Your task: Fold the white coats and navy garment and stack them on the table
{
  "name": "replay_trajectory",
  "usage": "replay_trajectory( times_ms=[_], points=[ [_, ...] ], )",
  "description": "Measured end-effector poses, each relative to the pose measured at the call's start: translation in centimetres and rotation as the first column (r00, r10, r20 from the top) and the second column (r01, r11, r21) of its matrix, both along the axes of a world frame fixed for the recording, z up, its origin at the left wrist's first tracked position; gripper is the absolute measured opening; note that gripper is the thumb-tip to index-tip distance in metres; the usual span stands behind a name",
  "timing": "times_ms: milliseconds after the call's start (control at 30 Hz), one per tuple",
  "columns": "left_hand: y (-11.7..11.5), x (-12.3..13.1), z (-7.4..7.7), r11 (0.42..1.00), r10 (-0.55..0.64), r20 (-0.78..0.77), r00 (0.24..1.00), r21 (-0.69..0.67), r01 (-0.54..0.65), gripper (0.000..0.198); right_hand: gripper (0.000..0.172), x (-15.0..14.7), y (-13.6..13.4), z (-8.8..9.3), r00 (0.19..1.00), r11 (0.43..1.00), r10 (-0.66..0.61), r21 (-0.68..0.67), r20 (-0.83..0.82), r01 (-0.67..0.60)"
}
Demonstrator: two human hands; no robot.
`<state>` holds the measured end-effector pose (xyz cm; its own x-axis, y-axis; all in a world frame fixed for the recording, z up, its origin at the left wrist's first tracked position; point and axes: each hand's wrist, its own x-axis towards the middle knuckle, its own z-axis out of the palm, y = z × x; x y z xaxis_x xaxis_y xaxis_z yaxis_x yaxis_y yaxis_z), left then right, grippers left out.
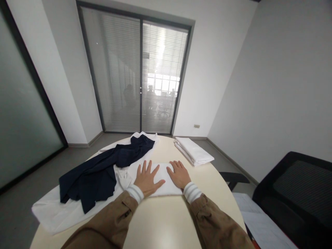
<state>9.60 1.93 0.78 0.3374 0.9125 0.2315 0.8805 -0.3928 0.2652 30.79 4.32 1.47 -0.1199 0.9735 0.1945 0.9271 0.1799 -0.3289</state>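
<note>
A folded white cloth point(162, 174) lies flat on the round cream table point(158, 221), close in front of me. My left hand point(147, 180) rests palm down on its left part, fingers spread. On its right part lies my right hand point(178, 173), also flat, with the fingers stretched forward. Left of my hands, a crumpled dark navy garment point(101, 169) is heaped over a loose white cloth point(54, 211). That white cloth reaches close to the folded one; where they meet is partly hidden by my left hand.
A stack of folded white fabric point(193, 151) sits at the table's back right edge. To the right stands a black mesh chair point(298, 193), with papers point(261, 221) beside the table. Behind is a glass partition with blinds point(140, 76).
</note>
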Motion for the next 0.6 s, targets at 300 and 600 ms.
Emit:
replay_trajectory(
  times_ms=[300,600],
  points=[
    [0.4,-0.1,-0.4,0.995,0.044,0.022,0.999,-0.091,-0.042,0.083,0.051,1.2,0.5,-0.7,0.998,0.999,0.027,0.047,-0.051,-0.025],
    [2.5,-1.1,-2.1,0.968,0.22,0.317,0.922,0.043,-0.246,0.054,0.053,2.5,0.6,-1.1,0.975,0.992,-0.096,0.062,-0.202,0.111]
  ],
)
